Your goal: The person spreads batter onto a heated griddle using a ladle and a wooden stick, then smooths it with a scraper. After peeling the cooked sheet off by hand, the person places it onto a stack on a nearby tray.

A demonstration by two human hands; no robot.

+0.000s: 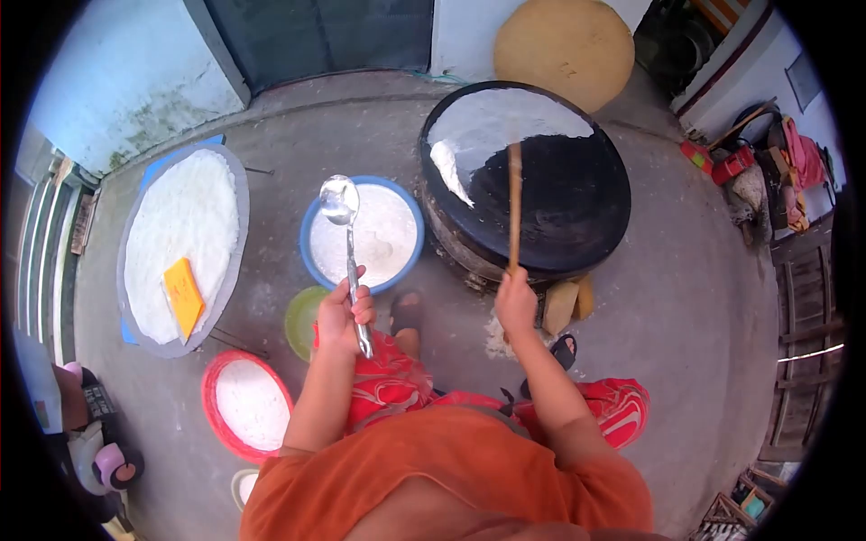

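My left hand [347,316] is closed around the handle of a metal ladle [340,200], whose bowl hangs over the near side of a blue-rimmed basin [374,239] holding white batter or flour. In my right hand [517,307] is a wooden stick [515,203] that reaches over a large round black griddle [568,203]. White batter [505,113] coats the far and left part of the griddle, with a thick white lump [448,171] at its left. The stick's far end is blurred.
At left lies an oval tray [239,212] with a white sheet and a yellow scraper [185,298]. Nearer are a red basin [214,410] of white powder and a green bowl [302,320]. A round tan board [564,50] leans behind the griddle.
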